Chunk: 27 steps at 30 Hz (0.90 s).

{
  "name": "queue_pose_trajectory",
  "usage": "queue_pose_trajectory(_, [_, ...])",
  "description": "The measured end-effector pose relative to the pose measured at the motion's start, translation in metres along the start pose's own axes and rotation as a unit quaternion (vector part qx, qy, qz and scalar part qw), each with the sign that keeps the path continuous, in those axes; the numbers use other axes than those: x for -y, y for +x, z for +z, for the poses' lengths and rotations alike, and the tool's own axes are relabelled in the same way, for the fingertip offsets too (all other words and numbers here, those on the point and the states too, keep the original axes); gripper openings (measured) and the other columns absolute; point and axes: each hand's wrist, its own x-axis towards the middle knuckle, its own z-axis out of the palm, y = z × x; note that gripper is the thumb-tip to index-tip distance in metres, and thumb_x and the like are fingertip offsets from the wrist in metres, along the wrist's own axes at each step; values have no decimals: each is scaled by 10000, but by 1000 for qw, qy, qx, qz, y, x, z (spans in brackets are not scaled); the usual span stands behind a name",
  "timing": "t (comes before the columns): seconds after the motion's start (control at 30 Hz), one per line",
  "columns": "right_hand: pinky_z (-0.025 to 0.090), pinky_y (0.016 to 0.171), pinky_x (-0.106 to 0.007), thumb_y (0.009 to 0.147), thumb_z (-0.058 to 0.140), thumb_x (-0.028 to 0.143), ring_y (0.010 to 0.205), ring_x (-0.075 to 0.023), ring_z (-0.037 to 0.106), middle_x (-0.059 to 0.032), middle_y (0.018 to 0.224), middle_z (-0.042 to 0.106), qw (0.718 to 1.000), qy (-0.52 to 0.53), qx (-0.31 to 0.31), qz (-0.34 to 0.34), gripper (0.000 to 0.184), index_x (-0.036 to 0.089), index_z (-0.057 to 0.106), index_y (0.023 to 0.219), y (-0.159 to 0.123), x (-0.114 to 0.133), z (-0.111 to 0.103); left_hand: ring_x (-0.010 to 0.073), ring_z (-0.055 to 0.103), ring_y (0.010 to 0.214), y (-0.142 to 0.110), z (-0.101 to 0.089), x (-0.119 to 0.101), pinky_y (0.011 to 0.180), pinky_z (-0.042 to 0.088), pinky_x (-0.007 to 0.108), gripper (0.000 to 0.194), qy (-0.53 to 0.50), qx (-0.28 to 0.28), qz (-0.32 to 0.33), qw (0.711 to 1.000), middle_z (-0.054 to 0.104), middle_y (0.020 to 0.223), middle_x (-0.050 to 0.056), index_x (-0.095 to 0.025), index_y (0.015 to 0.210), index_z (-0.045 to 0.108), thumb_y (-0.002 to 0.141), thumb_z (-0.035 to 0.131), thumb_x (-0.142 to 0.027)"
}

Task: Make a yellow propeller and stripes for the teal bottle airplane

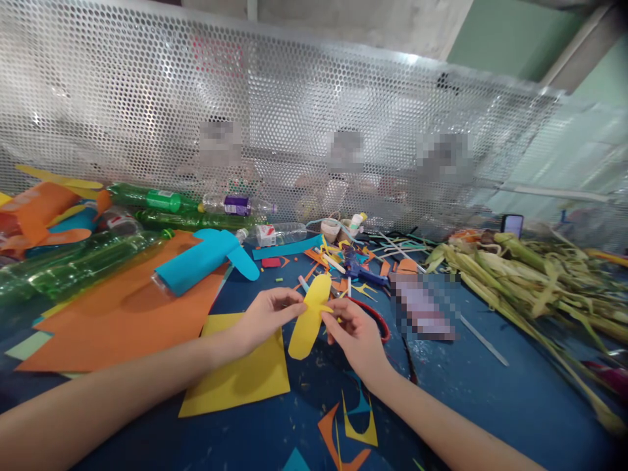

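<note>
A yellow paper cutout [307,332], long with rounded ends and narrow at its middle, is held up over the dark blue table. My left hand [265,320] pinches its left edge near the middle. On the other side, my right hand [357,337] has thumb and fingers closed on a narrow yellow strip of the cutout. Below my left hand lies a yellow sheet [245,376]. Red scissor handles [380,320] show partly behind my right hand. A bottle wrapped in blue paper [196,265], with blue wing-like flaps, rests on an orange sheet [132,314].
Green plastic bottles [98,265] lie at the left. Paper scraps [360,425] are strewn in front and behind. A blue glue gun [366,273] lies beyond my hands. Dry husks [530,281] cover the right side. A perforated metal panel [294,111] closes off the back.
</note>
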Motion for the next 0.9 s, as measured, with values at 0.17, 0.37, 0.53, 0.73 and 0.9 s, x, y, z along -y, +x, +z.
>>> queue_pose_trajectory(0.17, [500,473,-227,769,591,341,541,-105,533,-16,794,604,1000,7,9,6,176,201,545,863,1,-4,-1,147,571,709,1,0,4,691,450,273,177,26,8,-8,1000,635,742,17,-154,725,626,716,652,-328])
queue_pose_trajectory(0.37, [490,505,-228,756,589,263,583,-114,536,-19,822,588,999,-6,21,-26,123,208,564,863,0,-8,-3,153,613,816,-3,2,3,745,465,288,341,-25,53,31,998,641,836,1,-221,1041,430,756,617,-220])
queue_pose_trajectory(0.53, [469,512,-239,761,572,235,537,-106,527,-9,810,577,999,-16,33,-35,100,215,577,859,-1,-9,-4,146,574,884,-4,3,4,797,454,284,144,21,78,103,991,584,931,22,-190,899,489,774,554,-161])
queue_pose_trajectory(0.73, [450,517,-240,773,549,204,542,-109,539,-10,811,575,998,-23,37,-45,100,218,586,864,-2,-9,-4,134,562,785,-2,1,4,718,449,260,90,78,58,100,990,598,828,17,-162,818,578,769,505,-140])
queue_pose_trajectory(0.9, [452,525,-240,791,537,213,542,-105,546,-7,828,572,998,-17,42,-44,97,222,596,867,-2,-8,-4,133,566,751,-3,1,2,697,454,259,116,79,43,83,992,608,803,16,-158,808,597,743,505,-127])
